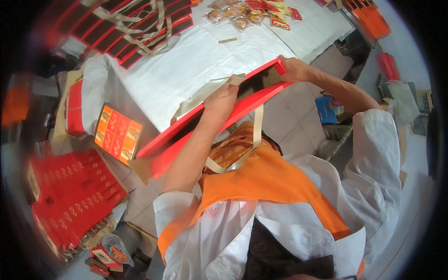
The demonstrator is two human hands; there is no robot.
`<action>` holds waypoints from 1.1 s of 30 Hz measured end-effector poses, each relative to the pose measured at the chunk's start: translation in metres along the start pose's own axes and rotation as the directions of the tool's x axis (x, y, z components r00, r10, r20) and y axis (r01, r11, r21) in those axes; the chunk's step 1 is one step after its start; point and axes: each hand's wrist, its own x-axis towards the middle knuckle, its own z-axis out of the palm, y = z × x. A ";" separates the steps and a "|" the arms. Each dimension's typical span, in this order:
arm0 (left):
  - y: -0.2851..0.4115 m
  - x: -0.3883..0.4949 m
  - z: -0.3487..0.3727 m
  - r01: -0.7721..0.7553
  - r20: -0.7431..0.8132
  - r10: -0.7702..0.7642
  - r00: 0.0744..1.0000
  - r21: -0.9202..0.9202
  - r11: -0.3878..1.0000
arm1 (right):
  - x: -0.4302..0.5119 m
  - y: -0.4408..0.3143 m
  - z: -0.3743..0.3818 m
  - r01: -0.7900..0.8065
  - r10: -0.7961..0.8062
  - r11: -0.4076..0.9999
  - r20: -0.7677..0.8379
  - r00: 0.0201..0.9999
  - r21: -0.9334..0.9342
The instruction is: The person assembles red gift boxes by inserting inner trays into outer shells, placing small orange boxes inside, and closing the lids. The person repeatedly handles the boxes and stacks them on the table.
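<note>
A long red cardboard gift bag [259, 97] with beige ribbon handles lies tilted across my front, its mouth towards me. My left hand [222, 96] reaches in at the middle of its opening, near the bag's upper handle; its fingertips are hidden. At the far right end, my right hand [295, 69] grips the bag's corner. One handle [258, 126] hangs down over my orange apron [259, 178]. A brown flap [141, 169] sticks out at the bag's left end.
The white-covered table [157, 84] bears a row of red bags [133, 52] with handles, wrapped snacks [241, 17] and a small tan strip [227, 41]. An orange-and-red printed box [118, 133] stands beside the table. Stacked red bags [77, 196] lie at the lower left.
</note>
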 end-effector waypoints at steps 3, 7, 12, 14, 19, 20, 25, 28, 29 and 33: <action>0.001 0.000 -0.005 0.034 -0.071 -0.041 0.997 -0.099 0.995 | 0.001 -0.015 0.006 0.277 -0.654 0.736 -0.542 0.527 -0.618; 0.002 0.000 -0.009 0.054 -0.096 -0.079 0.992 -0.239 0.969 | 0.004 -0.040 0.022 0.674 -0.809 0.584 -0.393 0.437 -0.452; 0.010 -0.032 -0.039 0.085 -0.107 -0.082 0.991 0.030 0.996 | 0.029 -0.065 0.034 0.762 -0.805 0.582 -0.336 0.489 -0.284; 0.009 -0.082 -0.070 -0.076 -0.394 0.024 0.919 -0.117 0.990 | 0.032 -0.063 0.038 0.651 -0.758 0.652 -0.357 0.546 -0.388; -0.035 -0.213 -0.146 0.187 -0.766 -0.570 0.296 -0.539 0.821 | 0.034 -0.058 0.044 0.679 -0.762 0.630 -0.470 0.446 -0.377; -0.048 -0.227 -0.149 0.391 -0.759 -0.643 0.103 -0.564 0.728 | 0.033 -0.057 0.044 0.689 -0.771 0.620 -0.456 0.445 -0.375; -0.068 -0.223 -0.105 0.187 0.082 -0.833 0.547 -0.982 0.026 | 0.029 -0.060 0.043 0.662 -0.784 0.619 -0.395 0.480 -0.423; -0.072 -0.218 -0.108 0.378 0.032 -0.789 0.613 -0.890 0.257 | 0.029 -0.062 0.043 0.639 -0.771 0.637 -0.382 0.510 -0.431; -0.073 -0.218 -0.112 0.422 0.108 -0.789 0.605 -0.884 0.202 | 0.030 -0.063 0.043 0.621 -0.756 0.654 -0.378 0.534 -0.431; -0.079 -0.215 -0.121 0.528 0.198 -0.788 0.583 -0.830 0.181 | 0.030 -0.063 0.042 0.635 -0.763 0.647 -0.370 0.531 -0.422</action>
